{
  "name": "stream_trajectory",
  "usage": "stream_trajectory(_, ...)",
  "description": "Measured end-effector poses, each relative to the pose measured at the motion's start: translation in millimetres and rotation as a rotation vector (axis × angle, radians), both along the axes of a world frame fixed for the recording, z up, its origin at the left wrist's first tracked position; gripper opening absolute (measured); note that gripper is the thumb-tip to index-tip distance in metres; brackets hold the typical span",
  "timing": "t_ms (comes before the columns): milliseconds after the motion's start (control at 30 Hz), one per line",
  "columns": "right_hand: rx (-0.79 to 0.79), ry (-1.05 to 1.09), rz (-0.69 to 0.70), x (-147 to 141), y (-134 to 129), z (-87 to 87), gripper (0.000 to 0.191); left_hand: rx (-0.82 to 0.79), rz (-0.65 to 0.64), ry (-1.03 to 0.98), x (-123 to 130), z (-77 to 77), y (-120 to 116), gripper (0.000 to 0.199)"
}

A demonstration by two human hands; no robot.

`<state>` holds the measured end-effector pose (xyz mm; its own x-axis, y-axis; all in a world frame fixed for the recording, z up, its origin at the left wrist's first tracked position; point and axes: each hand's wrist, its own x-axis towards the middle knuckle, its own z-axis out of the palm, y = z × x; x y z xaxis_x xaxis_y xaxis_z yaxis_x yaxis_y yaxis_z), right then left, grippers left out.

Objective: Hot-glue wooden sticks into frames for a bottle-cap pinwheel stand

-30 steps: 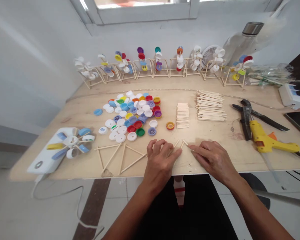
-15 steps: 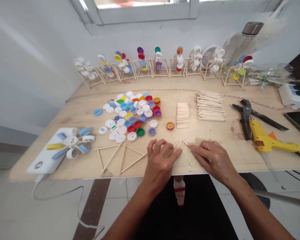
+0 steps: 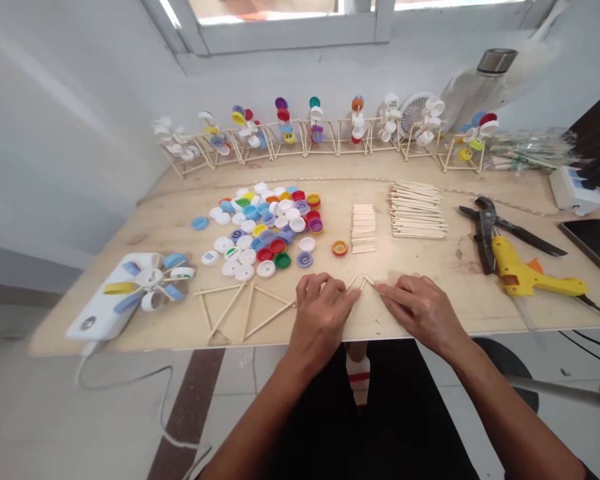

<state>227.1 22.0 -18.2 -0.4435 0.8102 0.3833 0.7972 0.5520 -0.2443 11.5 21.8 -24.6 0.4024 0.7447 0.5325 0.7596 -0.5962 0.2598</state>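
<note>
At the table's front edge, my left hand (image 3: 323, 308) is closed with its fingertips on thin wooden sticks (image 3: 351, 281), one of them slanting past the thumb. My right hand (image 3: 423, 308) pinches another wooden stick (image 3: 369, 279), whose far end nearly meets the tip of a left-hand stick; I cannot tell if they touch. Left of my hands lie two stick triangles (image 3: 250, 313), flat on the wood. Beyond my hands are a bundle of short sticks (image 3: 363, 230), a stack of longer sticks (image 3: 417, 210) and a ringed orange-yellow cap (image 3: 339, 248).
Bottle caps (image 3: 265, 230) are heaped mid-left. A cap wheel (image 3: 150, 279) rests on a white power bank (image 3: 87, 320). To the right lie a yellow glue gun (image 3: 517, 270), black cutters (image 3: 486, 230) and a phone (image 3: 593, 243). Stick frames with cap wheels (image 3: 285, 140) line the wall.
The view has shifted slightly. Both hands keep nearly the same place and grip, and the sticks between them have barely moved.
</note>
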Motion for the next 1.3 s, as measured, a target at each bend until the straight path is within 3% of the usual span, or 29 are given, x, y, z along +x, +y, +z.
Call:
stream_trajectory(233, 0.0, 0.012, -0.005, 0.7, -0.2, -0.3, 0.028, -0.014, -0.002, -0.06, -0.5, 2.8, -1.1, 0.025)
stream_trajectory(1067, 0.007, 0.004, -0.001, 1.9, -0.2, -2.8, 0.028, 0.055, -0.116, 0.088, -0.1, -0.1, -0.6, 0.021)
stream_trajectory(1300, 0.026, 0.008, -0.011, 1.5, -0.9, -3.0, 0.027, 0.049, 0.007, 0.065, 1.2, -2.2, -3.5, 0.018)
